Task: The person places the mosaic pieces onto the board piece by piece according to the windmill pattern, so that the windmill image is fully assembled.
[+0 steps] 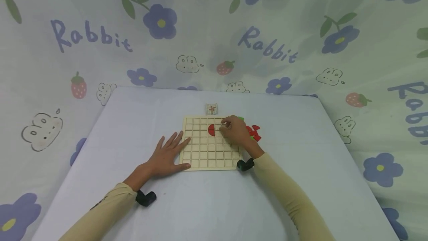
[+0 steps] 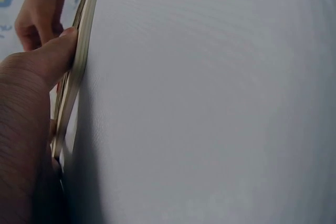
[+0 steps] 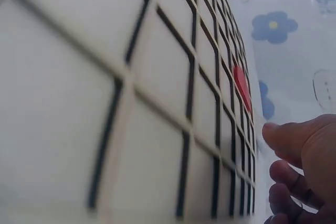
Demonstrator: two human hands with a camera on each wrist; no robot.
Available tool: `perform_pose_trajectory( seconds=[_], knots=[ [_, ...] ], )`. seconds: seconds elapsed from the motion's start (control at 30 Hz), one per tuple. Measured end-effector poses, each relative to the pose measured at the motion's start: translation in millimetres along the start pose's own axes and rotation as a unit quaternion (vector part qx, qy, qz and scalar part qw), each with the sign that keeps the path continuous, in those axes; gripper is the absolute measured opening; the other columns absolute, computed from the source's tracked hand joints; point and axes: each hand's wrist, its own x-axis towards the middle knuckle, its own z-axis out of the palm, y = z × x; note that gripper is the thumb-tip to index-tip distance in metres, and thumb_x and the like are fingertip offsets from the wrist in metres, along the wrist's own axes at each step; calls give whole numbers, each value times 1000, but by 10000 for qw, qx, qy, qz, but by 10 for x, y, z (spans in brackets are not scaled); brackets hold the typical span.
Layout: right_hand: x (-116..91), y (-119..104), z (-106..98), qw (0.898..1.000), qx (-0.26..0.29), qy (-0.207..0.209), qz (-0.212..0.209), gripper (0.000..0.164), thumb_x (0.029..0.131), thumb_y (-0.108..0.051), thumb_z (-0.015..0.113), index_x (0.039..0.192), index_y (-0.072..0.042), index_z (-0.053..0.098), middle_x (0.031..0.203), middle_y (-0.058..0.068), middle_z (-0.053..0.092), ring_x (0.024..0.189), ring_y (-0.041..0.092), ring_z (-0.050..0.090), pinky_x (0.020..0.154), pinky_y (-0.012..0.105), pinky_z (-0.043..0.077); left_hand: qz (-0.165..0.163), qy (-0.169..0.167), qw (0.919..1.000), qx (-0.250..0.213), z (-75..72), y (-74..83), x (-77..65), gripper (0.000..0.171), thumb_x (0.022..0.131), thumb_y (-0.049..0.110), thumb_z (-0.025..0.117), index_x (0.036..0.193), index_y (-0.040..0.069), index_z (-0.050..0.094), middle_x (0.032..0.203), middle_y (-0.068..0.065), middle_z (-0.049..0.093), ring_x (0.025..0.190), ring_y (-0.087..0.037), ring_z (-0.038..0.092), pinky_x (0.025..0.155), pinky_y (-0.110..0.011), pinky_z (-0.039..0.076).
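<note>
A pale wooden grid board (image 1: pixel 200 155) lies flat on the table. My left hand (image 1: pixel 164 159) rests on its left edge, fingers spread and straight; in the left wrist view the thumb (image 2: pixel 58 56) presses the board's rim. Above the upper right part of the board is my right hand (image 1: pixel 236 131), its fingers loosely bent. The right wrist view has its thumb and fingers apart, with nothing visible between them. Just left of those fingertips, a red half-round shape (image 1: pixel 211 130) sits in the grid cells; the right wrist view shows this red shape (image 3: pixel 242 87) edge-on.
Several red pieces (image 1: pixel 255 133) lie loose to the right of the board, partly behind the right hand, with bits of green (image 1: pixel 241 118) near them. Beyond the board's far edge is a small patterned card (image 1: pixel 211 109). A printed curtain (image 1: pixel 200 29) hangs behind the white table (image 1: pixel 150 122).
</note>
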Motion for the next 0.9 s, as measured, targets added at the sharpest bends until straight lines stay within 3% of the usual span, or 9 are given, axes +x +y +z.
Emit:
perform_pose_trajectory(
  seconds=[0.17,0.4,0.63,0.9],
  knots=[
    [-36,217,-254,9966,-691,0,442,23,90,-18,70,109,-6,74,90,5,63,79,21,59,66,37,50,42,103,9999,-18,-3,6,7,93,86,69,56,157,17,27,163,-15,13,148,-36,9,110,-65,3],
    [-125,420,-478,9871,-1289,-532,789,23,91,-20,70,109,-6,75,96,6,63,86,23,59,72,38,50,-11,5,10000,-16,0,4,-5,94,87,71,53,158,19,24,163,-13,10,149,-34,7,111,-64,1],
    [-128,453,-512,9857,-1124,-783,978,29,92,-19,71,117,-3,71,98,10,65,85,23,60,74,38,51,70,114,9999,-6,55,-41,-8,94,86,73,52,158,18,25,163,-14,11,148,-35,7,110,-65,3],
    [-112,480,-491,9918,-582,-606,967,18,90,-13,73,104,-3,69,88,7,66,72,18,61,60,30,50,48,66,10000,14,65,-59,0,95,86,77,47,159,21,22,164,-12,9,149,-33,5,111,-64,1]
  ],
)
